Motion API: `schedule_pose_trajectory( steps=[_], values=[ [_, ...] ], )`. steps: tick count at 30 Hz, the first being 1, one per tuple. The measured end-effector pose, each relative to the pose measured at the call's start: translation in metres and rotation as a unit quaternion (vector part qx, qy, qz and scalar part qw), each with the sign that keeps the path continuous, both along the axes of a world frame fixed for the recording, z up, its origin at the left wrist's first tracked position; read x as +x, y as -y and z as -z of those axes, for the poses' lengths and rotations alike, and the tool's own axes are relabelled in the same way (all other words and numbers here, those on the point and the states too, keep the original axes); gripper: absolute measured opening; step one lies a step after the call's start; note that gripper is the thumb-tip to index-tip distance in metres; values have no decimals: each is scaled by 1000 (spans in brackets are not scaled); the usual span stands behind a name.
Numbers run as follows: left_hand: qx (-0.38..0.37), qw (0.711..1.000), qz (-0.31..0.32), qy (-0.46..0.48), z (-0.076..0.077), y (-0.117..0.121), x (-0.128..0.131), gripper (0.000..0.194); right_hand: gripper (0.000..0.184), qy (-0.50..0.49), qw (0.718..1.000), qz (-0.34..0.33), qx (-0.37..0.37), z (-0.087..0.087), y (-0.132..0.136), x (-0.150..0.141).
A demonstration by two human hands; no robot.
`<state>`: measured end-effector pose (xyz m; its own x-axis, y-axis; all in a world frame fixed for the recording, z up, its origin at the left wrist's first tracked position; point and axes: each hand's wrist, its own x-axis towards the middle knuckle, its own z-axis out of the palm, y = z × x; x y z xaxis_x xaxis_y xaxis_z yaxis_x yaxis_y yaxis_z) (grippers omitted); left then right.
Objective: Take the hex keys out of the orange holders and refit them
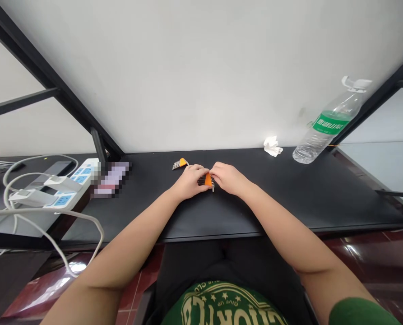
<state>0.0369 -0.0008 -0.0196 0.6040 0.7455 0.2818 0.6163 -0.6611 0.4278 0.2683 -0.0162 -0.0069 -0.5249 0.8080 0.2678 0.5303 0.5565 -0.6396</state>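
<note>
Both my hands meet over the middle of a black tabletop (289, 198). My left hand (189, 180) and my right hand (229, 177) are closed together around an orange holder of hex keys (207, 180), with dark metal keys showing between the fingers. A second orange holder with silver hex keys (180, 163) lies just beyond my left hand, untouched.
A white power strip (66, 189) with plugs and white cables (52, 234) sits at the left. A pixelated object (110, 179) lies beside it. A crumpled white paper (272, 146) and a leaning plastic water bottle (330, 124) stand at the back right, against the white wall.
</note>
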Motion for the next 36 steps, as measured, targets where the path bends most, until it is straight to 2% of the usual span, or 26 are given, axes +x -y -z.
schedule_pose_trajectory(
  steps=[2,4,7,9,11,15,18,20,24,28,31,32,34,36],
  values=[
    [12,1000,3,12,-2,2,1,47,15,-94,995,2,-27,1,-2,1],
    [17,999,5,32,-5,5,2,49,8,-207,972,9,-108,2,-5,3],
    [19,997,12,68,-7,9,4,49,36,-325,904,-1,-279,5,-8,6],
    [22,996,27,80,-8,11,5,49,48,-344,867,-22,-360,6,-8,6],
    [34,995,45,86,-8,13,6,48,53,-348,845,-36,-405,6,-8,4],
    [59,992,55,96,-7,11,5,47,59,-370,811,-38,-453,6,-6,-2],
    [55,993,42,91,-6,9,5,46,58,-378,799,-40,-466,10,-6,-7],
    [46,995,31,79,-4,7,4,45,58,-367,809,-33,-458,13,-7,-8],
    [28,997,13,64,3,1,2,42,57,-296,867,-4,-401,19,-8,-9],
    [17,999,3,40,9,-3,0,45,40,-211,911,33,-352,18,-9,-9],
    [49,998,-8,27,8,-8,-5,47,23,-111,946,102,-287,16,-12,-5],
    [69,997,-30,27,7,-11,-8,44,18,-73,955,126,-258,16,-14,-2],
    [101,987,-119,20,4,-20,-18,42,16,0,963,169,-210,14,-20,4],
    [82,971,-225,-23,2,-32,-30,51,22,61,960,201,-185,13,-25,11]
  ],
)
